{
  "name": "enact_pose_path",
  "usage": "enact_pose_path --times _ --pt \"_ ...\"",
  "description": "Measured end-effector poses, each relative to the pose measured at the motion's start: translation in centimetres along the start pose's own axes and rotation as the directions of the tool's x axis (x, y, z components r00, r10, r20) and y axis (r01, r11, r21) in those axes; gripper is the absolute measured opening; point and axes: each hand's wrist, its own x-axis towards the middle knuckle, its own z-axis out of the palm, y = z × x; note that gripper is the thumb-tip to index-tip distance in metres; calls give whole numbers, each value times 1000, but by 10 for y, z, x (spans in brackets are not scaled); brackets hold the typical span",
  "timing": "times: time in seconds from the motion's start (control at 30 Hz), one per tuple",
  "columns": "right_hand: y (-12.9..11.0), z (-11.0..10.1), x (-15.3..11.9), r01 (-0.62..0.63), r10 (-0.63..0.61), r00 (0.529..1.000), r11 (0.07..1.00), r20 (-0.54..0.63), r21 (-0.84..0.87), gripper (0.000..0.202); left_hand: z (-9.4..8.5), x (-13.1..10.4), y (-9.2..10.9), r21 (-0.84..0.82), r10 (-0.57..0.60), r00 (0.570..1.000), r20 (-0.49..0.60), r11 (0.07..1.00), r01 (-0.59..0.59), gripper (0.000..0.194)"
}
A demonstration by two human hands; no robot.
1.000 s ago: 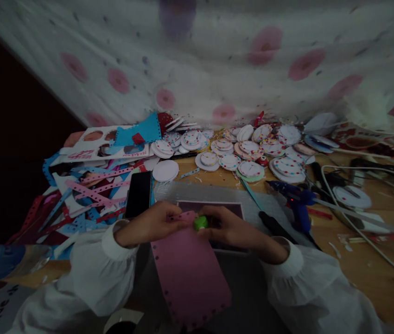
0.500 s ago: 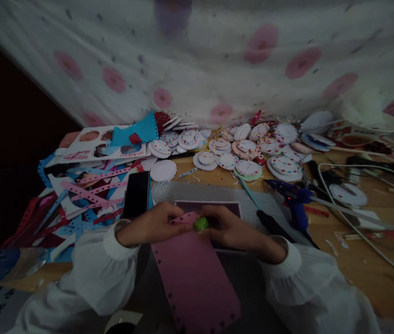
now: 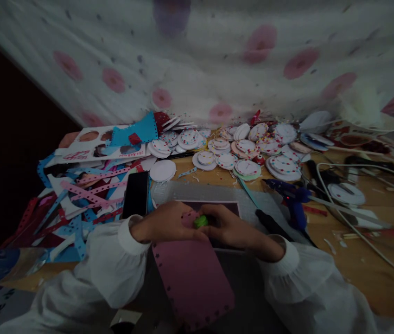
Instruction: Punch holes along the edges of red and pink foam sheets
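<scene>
My left hand (image 3: 169, 221) is closed on the upper end of a pink sheet (image 3: 194, 278) with a row of holes along its edges. The sheet hangs down towards me, its top folded over between the fingers. My right hand (image 3: 233, 228) is closed round a small green object (image 3: 200, 221), too small to name surely. The fingertips of both hands meet just below it. Behind the hands, a dark rectangle with a light border (image 3: 233, 208) lies on a grey mat (image 3: 179, 189).
A phone (image 3: 136, 195) and a heap of punched paper strips (image 3: 92, 195) lie left. Beaded white discs (image 3: 247, 169) are piled at the back. On the right are a dark-handled tool (image 3: 271, 225), a blue glue gun (image 3: 294, 199) and a white cable (image 3: 350, 232).
My left hand has moved right, its fingers now reaching under the green object to my right fingertips. The lower end of the pink sheet has shifted slightly left.
</scene>
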Motion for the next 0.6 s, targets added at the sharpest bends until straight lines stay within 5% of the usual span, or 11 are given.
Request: enact_pose_path --times 0.33,0.6 --pt "1 0 1 -29 29 1000 999 -10 18 17 -1 -6 -4 -193 -30 999 29 981 35 42" --pt "1 1 1 -29 29 1000 999 10 45 25 -8 -19 -21 -110 -96 995 7 989 96 35"
